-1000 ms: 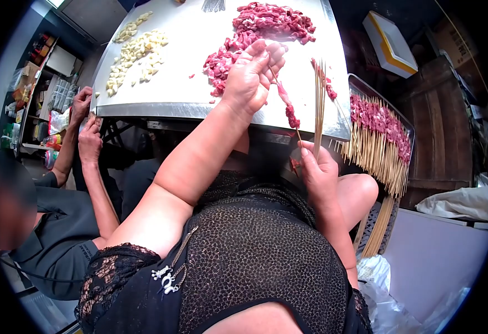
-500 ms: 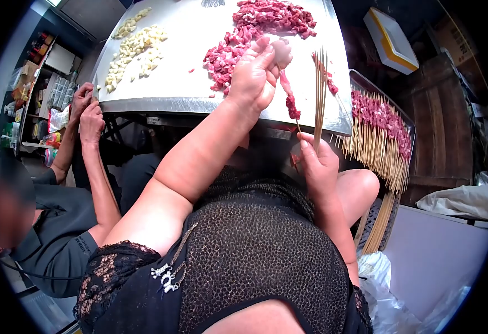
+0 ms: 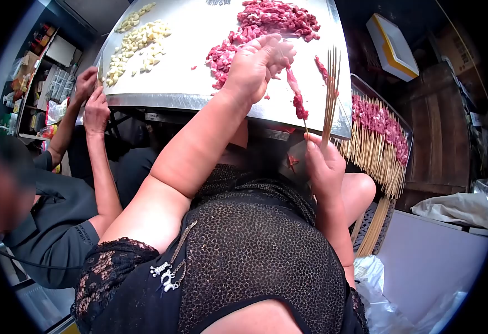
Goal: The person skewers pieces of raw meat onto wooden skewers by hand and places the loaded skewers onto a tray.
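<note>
My left hand [image 3: 257, 65] is over the table, closed with its fingertips on the top end of a strip of raw meat [image 3: 293, 86]. The strip is threaded on a thin bamboo skewer [image 3: 306, 127]. Lower right, my right hand [image 3: 325, 162] is closed, pinching the skewer's bottom end between thumb and finger. A bundle of bare skewers [image 3: 331, 103] also stands upright in that hand. Beyond my left hand lies a heap of cut raw meat [image 3: 277, 19]. A small loose strip of meat [image 3: 321, 68] rests beside the bare skewers.
Garlic cloves [image 3: 138, 47] lie spread on the left of the white metal-edged table [image 3: 191, 92]. Another person's hands [image 3: 95, 108] work at its left corner. On the right stand a tray of meat skewers [image 3: 380, 125], spare skewers [image 3: 375, 225] and a white-and-yellow box [image 3: 391, 47].
The meat strip, its skewer and the bare bundle have shifted slightly right in view with my right hand. My left fingers have curled in at the strip's top. The other person's hands moved slightly.
</note>
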